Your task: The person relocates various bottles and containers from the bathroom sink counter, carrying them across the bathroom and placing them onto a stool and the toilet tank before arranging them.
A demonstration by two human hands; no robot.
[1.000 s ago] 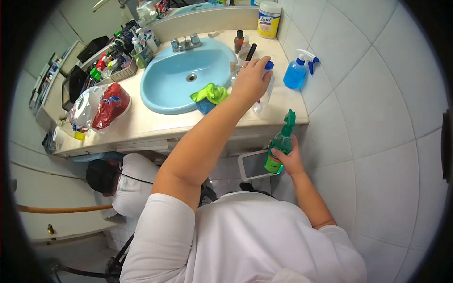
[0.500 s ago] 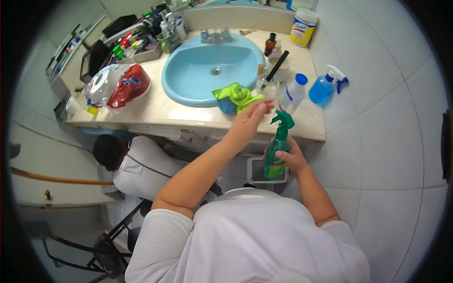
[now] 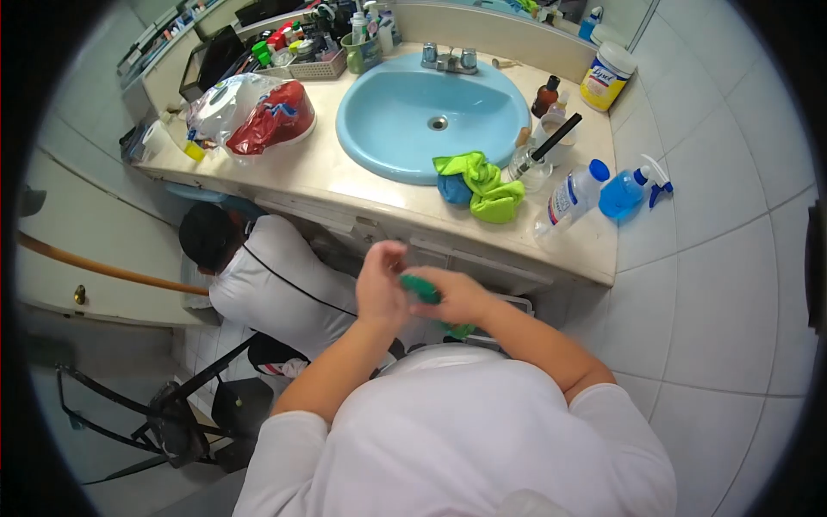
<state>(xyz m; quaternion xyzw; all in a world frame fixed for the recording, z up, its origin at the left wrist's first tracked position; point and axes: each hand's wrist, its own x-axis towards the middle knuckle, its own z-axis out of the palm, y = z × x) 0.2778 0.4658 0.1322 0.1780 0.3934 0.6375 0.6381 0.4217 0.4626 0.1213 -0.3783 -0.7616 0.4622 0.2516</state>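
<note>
Close together in front of the counter, my two hands meet around the green spray bottle (image 3: 421, 289). My right hand (image 3: 458, 297) is wrapped round it, and parts of the bottle show above and below the fingers. Beside the bottle's top is my left hand (image 3: 382, 280), its fingers bent and smeared by motion; whether it grips anything is hidden. On the counter edge above lie a lime green cloth (image 3: 491, 191) and a blue cloth (image 3: 454, 188). A clear bottle with a blue cap (image 3: 572, 198) stands to their right, next to a blue spray bottle (image 3: 622, 195).
A blue sink (image 3: 388, 129) is set in the counter (image 3: 327, 177). Wrapped rolls (image 3: 267, 116) lie left, a wipes tub (image 3: 607, 77) stands right. A crouching person (image 3: 284, 276) in white is at lower left, near a wooden pole (image 3: 112, 267) and a black metal frame (image 3: 164, 414).
My left hand has left the counter items and come down beside my right hand. The green bottle has moved left with my right hand and tilted. The view has shifted, showing more of the left floor.
</note>
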